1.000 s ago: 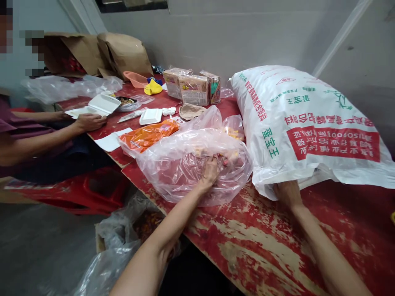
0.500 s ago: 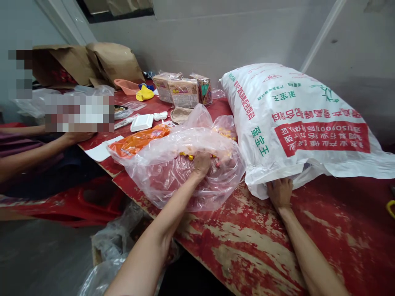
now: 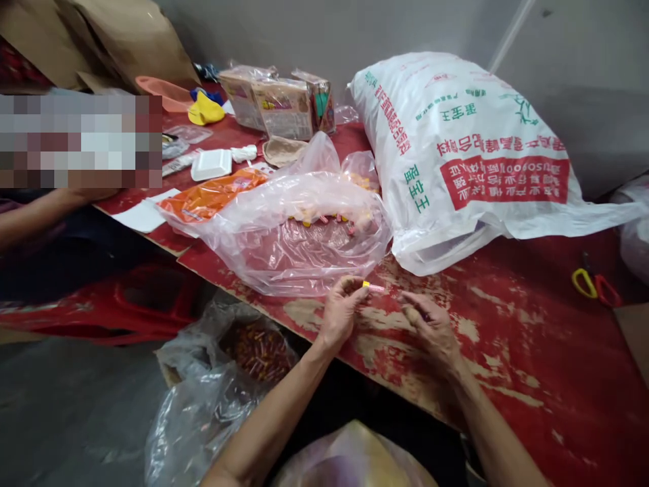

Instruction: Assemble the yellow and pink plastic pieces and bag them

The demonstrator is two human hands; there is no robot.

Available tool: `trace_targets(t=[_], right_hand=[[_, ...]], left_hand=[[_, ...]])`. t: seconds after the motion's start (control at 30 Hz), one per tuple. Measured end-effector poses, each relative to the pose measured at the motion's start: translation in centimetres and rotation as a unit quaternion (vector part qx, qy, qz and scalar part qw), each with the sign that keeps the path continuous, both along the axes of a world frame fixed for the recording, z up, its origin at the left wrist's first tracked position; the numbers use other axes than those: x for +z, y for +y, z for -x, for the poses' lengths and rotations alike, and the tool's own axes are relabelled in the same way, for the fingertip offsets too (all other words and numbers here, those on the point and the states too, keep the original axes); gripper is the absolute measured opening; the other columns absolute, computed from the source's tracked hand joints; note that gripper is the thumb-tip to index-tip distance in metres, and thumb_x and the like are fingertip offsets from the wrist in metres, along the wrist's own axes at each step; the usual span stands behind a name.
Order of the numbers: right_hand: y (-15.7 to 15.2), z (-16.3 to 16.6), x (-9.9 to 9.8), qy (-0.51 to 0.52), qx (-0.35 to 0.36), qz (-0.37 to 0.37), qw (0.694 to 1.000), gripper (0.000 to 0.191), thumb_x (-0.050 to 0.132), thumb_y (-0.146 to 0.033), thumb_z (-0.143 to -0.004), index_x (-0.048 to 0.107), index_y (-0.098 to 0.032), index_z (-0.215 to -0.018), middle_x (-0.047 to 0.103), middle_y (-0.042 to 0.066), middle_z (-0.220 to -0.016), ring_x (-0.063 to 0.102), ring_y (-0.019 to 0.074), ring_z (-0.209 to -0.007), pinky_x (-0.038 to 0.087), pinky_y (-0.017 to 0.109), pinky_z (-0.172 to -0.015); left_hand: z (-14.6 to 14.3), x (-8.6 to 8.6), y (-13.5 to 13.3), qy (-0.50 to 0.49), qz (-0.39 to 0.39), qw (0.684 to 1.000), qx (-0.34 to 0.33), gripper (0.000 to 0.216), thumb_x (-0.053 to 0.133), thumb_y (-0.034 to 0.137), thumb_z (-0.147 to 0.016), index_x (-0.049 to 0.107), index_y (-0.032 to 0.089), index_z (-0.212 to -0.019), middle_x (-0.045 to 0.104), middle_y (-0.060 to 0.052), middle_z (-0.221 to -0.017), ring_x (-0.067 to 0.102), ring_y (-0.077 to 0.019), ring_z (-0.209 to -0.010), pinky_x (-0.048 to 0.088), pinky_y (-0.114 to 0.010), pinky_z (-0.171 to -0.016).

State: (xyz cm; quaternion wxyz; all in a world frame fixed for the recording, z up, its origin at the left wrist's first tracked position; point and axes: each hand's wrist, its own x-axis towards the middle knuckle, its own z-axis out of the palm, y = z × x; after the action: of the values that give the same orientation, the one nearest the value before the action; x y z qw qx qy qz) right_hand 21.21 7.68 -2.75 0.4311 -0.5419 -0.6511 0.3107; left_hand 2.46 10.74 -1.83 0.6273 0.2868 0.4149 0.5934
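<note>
My left hand point(image 3: 341, 308) pinches a small pink tube with a yellow end point(image 3: 374, 287) between thumb and fingers, its pink end pointing right. Facing it, a short gap away, my right hand point(image 3: 430, 328) has its fingers drawn together; whatever they hold, if anything, is too small to make out. Both hands are over the near edge of the worn red table point(image 3: 507, 304). Just beyond my left hand, a clear plastic bag point(image 3: 284, 270) lies with its mouth toward me, and several small yellow and pink pieces point(image 3: 324, 218) show inside.
A big white woven sack point(image 3: 471, 128) stands right of the bag. Scissors point(image 3: 595, 287) lie at the right. Below the edge is a plastic-lined box of similar tubes point(image 3: 261, 352). Wrapped boxes point(image 3: 284, 108) stand behind, and a co-worker's arm point(image 3: 45, 216) reaches in from the left.
My left hand has come out of the plastic bag with a small tube. My right hand has left the sack's opening, and both hands are now close together. The view has tilted down.
</note>
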Motion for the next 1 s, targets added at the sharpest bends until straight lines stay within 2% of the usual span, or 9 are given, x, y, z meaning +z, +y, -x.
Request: trace_targets(t=[0.1,0.2,0.33,0.47,0.6,0.67,0.77,0.87,1.0], right_hand=[[-2.2,0.8,0.6,-0.063,0.01,-0.038,0.997,0.025,0.053,-0.035,-0.084,0.066,-0.02,-0.1,0.069,0.008,-0.097,0.063,0.0209,-0.089,0.049,0.035,-0.082],[-3.1,1.0,1.0,-0.093,-0.002,-0.032,0.995,0.024,0.053,-0.035,-0.085,0.064,-0.019,-0.098,0.068,0.007,-0.09,0.063,0.0192,-0.08,0.05,0.031,-0.071],[-4.1,1.5,1.2,-0.102,0.035,-0.007,0.994,0.023,0.051,-0.036,-0.087,0.062,-0.019,-0.097,0.067,0.006,-0.089,0.061,0.0176,-0.078,0.048,0.028,-0.068],[-5.3,2.0,0.8,-0.132,-0.003,-0.024,0.991,0.019,0.051,-0.033,-0.086,0.062,-0.019,-0.09,0.066,0.005,-0.082,0.061,0.0173,-0.073,0.046,0.028,-0.067],[-6.4,0.6,0.6,-0.199,-0.015,0.013,0.98,0.022,0.049,-0.034,-0.087,0.062,-0.019,-0.08,0.065,0.004,-0.074,0.06,0.0167,-0.067,0.044,0.026,-0.062],[-6.7,-0.8,0.9,-0.292,0.026,0.05,0.955,0.025,0.046,-0.034,-0.088,0.062,-0.02,-0.077,0.065,0.003,-0.072,0.06,0.0173,-0.065,0.043,0.026,-0.06],[-6.7,-2.6,1.6,-0.484,0.063,0.108,0.866,0.021,0.046,-0.031,-0.088,0.065,-0.021,-0.086,0.067,0.005,-0.074,0.063,0.0206,-0.065,0.04,0.027,-0.055],[-6.4,-3.1,1.9,-0.608,0.059,0.165,0.774,0.021,0.045,-0.025,-0.088,0.065,-0.02,-0.095,0.068,0.01,-0.077,0.065,0.0242,-0.064,0.039,0.027,-0.051],[-6.2,-2.7,0.7,-0.643,0.046,0.197,0.739,0.02,0.043,-0.012,-0.086,0.063,-0.015,-0.091,0.067,0.013,-0.078,0.066,0.0242,-0.063,0.039,0.026,-0.05]], left_hand=[[-1.5,-0.4,-2.8,-0.013,0.032,0.999,-0.025,0.03,0.077,0.027,-0.059,0.06,0.014,-0.081,0.061,0.002,-0.072,0.058,-0.009,-0.058,0.048,-0.022,-0.056],[-2.1,-0.9,-4.5,-0.002,0.033,0.999,-0.037,0.026,0.077,0.025,-0.059,0.063,0.014,-0.078,0.062,0.001,-0.071,0.058,-0.0096,-0.059,0.048,-0.022,-0.059],[-2.5,-0.9,-6.4,0.058,-0.009,0.995,-0.082,0.02,0.068,0.029,-0.07,0.07,0.015,-0.085,0.066,-0.003,-0.081,0.06,-0.0144,-0.072,0.049,-0.026,-0.07],[-3.0,-0.9,-8.5,0.154,-0.08,0.979,-0.104,0.025,0.052,0.023,-0.082,0.07,0.018,-0.098,0.067,-0.005,-0.093,0.06,-0.0184,-0.091,0.046,-0.03,-0.086],[-3.9,-1.6,-9.9,0.202,-0.121,0.957,-0.168,0.03,0.046,0.015,-0.081,0.067,0.019,-0.101,0.065,-0.005,-0.097,0.059,-0.0187,-0.094,0.045,-0.032,-0.089],[-4.2,-2.0,-10.0,0.258,-0.143,0.93,-0.219,0.029,0.047,0.01,-0.077,0.069,0.019,-0.093,0.065,-0.005,-0.089,0.059,-0.0192,-0.088,0.046,-0.033,-0.086],[-4.1,-2.3,-9.4,0.328,-0.161,0.906,-0.215,0.031,0.048,0.008,-0.073,0.068,0.018,-0.095,0.064,-0.006,-0.09,0.059,-0.0201,-0.086,0.046,-0.034,-0.084],[-3.2,-2.6,-8.4,0.321,-0.135,0.928,-0.135,0.029,0.049,0.012,-0.077,0.066,0.018,-0.1,0.063,-0.007,-0.092,0.059,-0.0191,-0.086,0.047,-0.032,-0.082],[-2.4,-2.9,-7.3,0.249,-0.075,0.961,-0.099,0.02,0.048,0.021,-0.082,0.066,0.017,-0.091,0.062,-0.004,-0.081,0.058,-0.0147,-0.068,0.048,-0.026,-0.065]])
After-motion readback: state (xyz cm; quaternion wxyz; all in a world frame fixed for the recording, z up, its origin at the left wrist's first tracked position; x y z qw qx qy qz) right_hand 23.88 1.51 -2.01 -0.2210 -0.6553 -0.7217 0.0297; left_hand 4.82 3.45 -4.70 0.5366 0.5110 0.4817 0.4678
